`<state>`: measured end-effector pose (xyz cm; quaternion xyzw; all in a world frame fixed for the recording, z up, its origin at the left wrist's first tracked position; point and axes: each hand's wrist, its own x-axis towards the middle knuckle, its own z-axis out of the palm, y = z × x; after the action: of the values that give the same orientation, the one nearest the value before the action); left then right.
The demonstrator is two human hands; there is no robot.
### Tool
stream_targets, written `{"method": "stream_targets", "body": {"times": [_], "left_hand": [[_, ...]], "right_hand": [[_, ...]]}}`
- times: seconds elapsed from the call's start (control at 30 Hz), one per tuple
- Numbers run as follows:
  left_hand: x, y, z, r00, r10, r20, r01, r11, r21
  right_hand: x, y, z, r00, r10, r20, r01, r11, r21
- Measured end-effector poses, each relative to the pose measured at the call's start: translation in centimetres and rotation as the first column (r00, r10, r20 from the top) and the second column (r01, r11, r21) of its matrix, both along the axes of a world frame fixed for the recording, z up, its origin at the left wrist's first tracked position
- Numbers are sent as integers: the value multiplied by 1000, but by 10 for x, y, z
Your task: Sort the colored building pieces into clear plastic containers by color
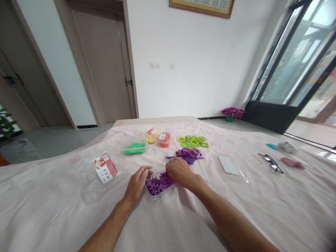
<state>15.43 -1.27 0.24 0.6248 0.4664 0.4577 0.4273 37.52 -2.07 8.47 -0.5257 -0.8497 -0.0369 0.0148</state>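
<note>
A clear plastic box point(154, 200) in front of me holds purple plastic interlocking pieces point(157, 184). My left hand point(137, 182) is at its left edge, fingers bent and close together against the rim. Over the box's right end is my right hand point(181, 171), with fingers curled down among the purple pieces; what they pinch, if anything, is hidden. Just beyond that hand lies a loose pile of purple and dark violet pieces point(191, 154). Farther back, a pile of lime-green pieces point(194, 140) lies on the cloth.
Left stand a tub of green pieces point(135, 148) and a clear lid with a label point(105, 168). Lidded tubs of yellow point(151, 136) and orange pieces point(164, 139) are behind. Rightward lie a clear lid point(232, 167), glasses point(271, 162) and a tissue pack point(288, 147).
</note>
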Motion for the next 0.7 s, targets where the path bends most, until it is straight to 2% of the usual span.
{"method": "stream_targets", "body": {"times": [0.13,0.3,0.47,0.6,0.7], "left_hand": [[0,0,0,1000,-8,-11,8,1000,-15],[-1,2,0,1000,-21,-19,21,1000,-22],[-1,2,-2,1000,-13,-19,13,1000,-18],[0,1,0,1000,-12,-21,12,1000,-18],[0,0,2,1000,-14,-19,14,1000,-20]], "right_hand": [[1,0,0,994,-61,-86,61,998,3],[7,2,3,939,-143,-314,157,987,19],[14,3,9,866,-135,-481,118,991,-65],[16,0,10,888,-141,-438,86,986,-143],[15,-2,10,918,-156,-364,132,987,-90]]}}
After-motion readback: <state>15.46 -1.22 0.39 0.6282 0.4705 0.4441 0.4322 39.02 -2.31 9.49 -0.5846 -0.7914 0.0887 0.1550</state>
